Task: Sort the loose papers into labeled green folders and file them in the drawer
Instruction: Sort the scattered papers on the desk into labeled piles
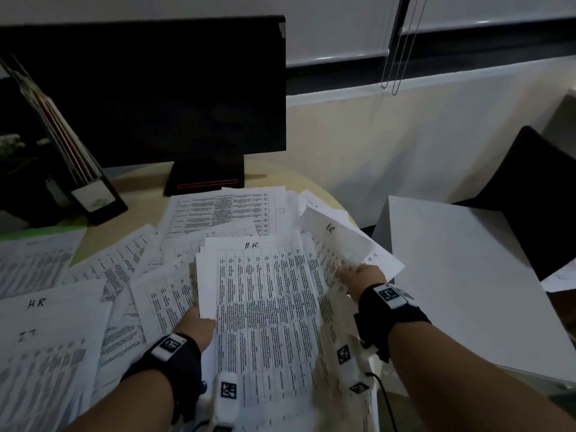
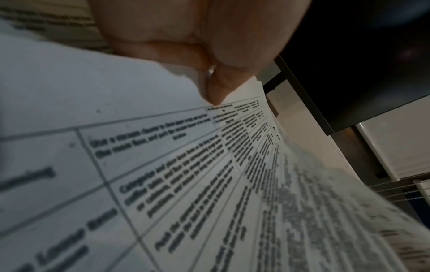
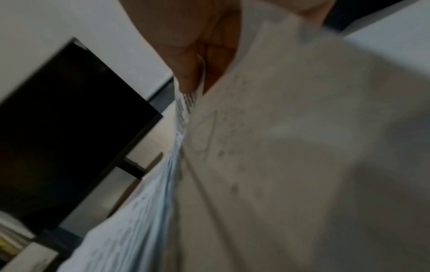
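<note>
Pinching H.R. stack [image 1: 265, 291]: left hand [image 1: 196, 328] grip; right hand [image 1: 361, 275] grip clamps lifted sheet [image 1: 339, 241].

Table print on my held stack [image 1: 265, 294]: too small to read from the head view.
My left fingers [image 1: 194, 319]: hidden under that stack.
Sheet [image 3: 302, 147] pinched in my right hand [image 1: 363, 277]: blurred at the wrist, text illegible.
Green folder [image 1: 46, 232]: mostly covered by papers.
Monitor [image 1: 149, 88]: its left side cut off by the edge.
</note>
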Demonstrator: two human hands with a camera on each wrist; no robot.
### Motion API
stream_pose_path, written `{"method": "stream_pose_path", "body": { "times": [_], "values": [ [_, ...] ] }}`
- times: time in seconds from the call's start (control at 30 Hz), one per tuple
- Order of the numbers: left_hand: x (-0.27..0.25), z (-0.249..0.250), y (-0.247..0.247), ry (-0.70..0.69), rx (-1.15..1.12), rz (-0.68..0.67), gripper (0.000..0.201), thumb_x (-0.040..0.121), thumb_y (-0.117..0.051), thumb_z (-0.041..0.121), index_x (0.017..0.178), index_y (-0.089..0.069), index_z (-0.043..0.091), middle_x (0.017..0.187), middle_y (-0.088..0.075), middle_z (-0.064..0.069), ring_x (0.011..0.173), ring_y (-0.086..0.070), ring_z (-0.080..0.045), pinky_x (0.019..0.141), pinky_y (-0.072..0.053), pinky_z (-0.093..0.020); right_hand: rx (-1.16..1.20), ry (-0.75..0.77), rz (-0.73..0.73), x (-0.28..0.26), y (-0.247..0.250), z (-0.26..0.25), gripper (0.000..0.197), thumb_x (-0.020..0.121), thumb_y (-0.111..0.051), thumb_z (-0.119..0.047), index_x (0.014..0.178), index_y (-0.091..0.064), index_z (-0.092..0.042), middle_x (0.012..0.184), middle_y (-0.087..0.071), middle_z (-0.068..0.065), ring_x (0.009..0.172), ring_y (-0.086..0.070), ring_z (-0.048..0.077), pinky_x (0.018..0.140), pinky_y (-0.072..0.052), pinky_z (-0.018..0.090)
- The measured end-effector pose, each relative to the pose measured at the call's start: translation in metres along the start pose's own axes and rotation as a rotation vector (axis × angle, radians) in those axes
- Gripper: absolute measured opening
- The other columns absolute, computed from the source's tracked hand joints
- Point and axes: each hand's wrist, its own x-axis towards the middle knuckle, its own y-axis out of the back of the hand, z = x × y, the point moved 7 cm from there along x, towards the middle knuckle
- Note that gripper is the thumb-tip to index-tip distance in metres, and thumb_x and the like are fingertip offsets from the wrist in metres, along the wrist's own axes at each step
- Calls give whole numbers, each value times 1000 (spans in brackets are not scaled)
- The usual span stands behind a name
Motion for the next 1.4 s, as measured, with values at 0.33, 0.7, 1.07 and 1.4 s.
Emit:
{"method": "stream_pose_path", "body": {
  "times": [0.33,0.7,1.07,1.4],
  "values": [
    [-3,4,3,16,29,-6,24,93,-49,4,116,-55,-2,94,-57,-14,78,-52,-25,67,-40,-26,537,351,183,-38,99,-100,15,85,-65,-29,75,-68,-19,85,-72,6,82,-69,28,74,-57,51],
    [-5,-11,6,76,-252,-191,61,76,-70,16,131,-48,2,127,-57,-14,110,-56,-32,94,-49,-41,925,553,-142,-88,104,-148,29,95,-44,1,93,-67,-16,82,-74,1,71,-71,16,57,-57,32],
    [-5,-19,4,18,-381,-198,55,56,-62,22,108,-65,4,99,-69,-19,95,-64,-38,89,-51,-55,20,-17,181,-6,30,-7,14,85,-62,-5,98,-58,-4,96,-61,17,90,-62,36,82,-53,43],
    [21,-25,-6,23,-333,-248,41,71,-63,39,109,-66,23,104,-72,-5,96,-66,-31,87,-54,-48,275,23,-54,-10,-23,-17,34,84,-35,22,88,-60,0,58,-62,15,40,-59,20,39,-47,24]
  ]
}}
